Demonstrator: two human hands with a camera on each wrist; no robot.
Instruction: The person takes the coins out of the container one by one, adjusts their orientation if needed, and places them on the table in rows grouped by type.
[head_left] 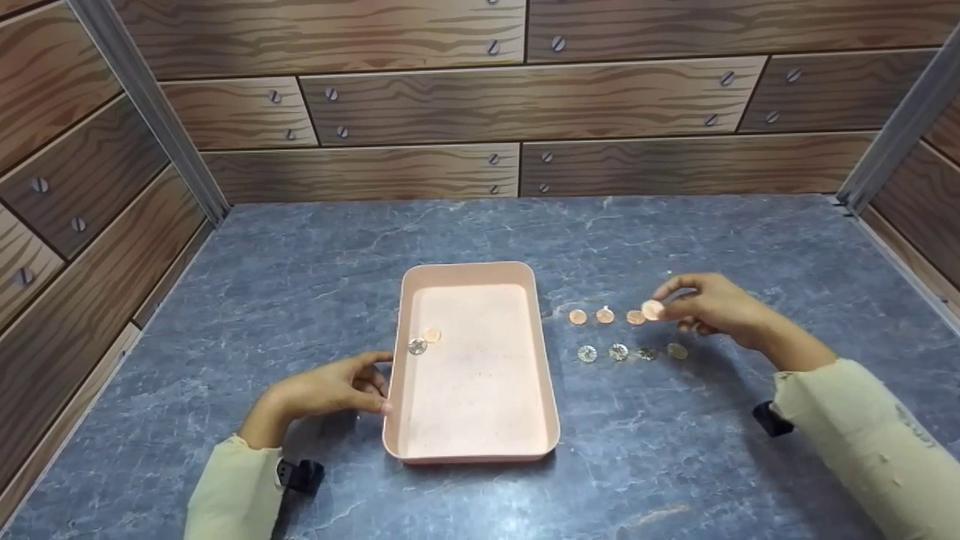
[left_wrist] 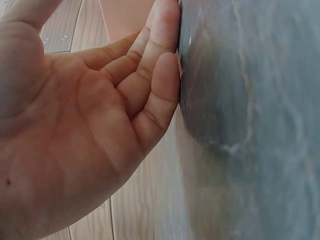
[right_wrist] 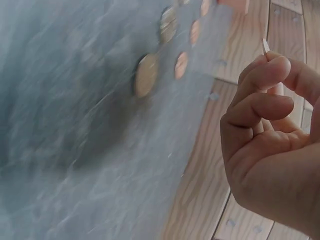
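Observation:
My right hand point(head_left: 712, 306) pinches a copper-coloured coin point(head_left: 652, 310) between thumb and fingertips, above the right end of a row of copper coins point(head_left: 604, 316). The right wrist view shows that coin point(right_wrist: 265, 46) edge-on. Nearer the front lies a second row with silver coins point(head_left: 618, 352) and a gold-toned coin point(head_left: 677, 350) at its right end. My left hand point(head_left: 322, 390) touches the left outer wall of a pink tray point(head_left: 546, 375) with thumb and index finger; its other fingers are loosely bent at the table. Inside the tray, a silver coin point(head_left: 418, 346) lies beside a pale copper coin point(head_left: 433, 335).
The blue marbled tabletop point(head_left: 315, 247) is bounded by a wood-patterned back wall point(head_left: 420, 112) and similar side walls. The tray's raised rim stands between my left hand and the rows of coins.

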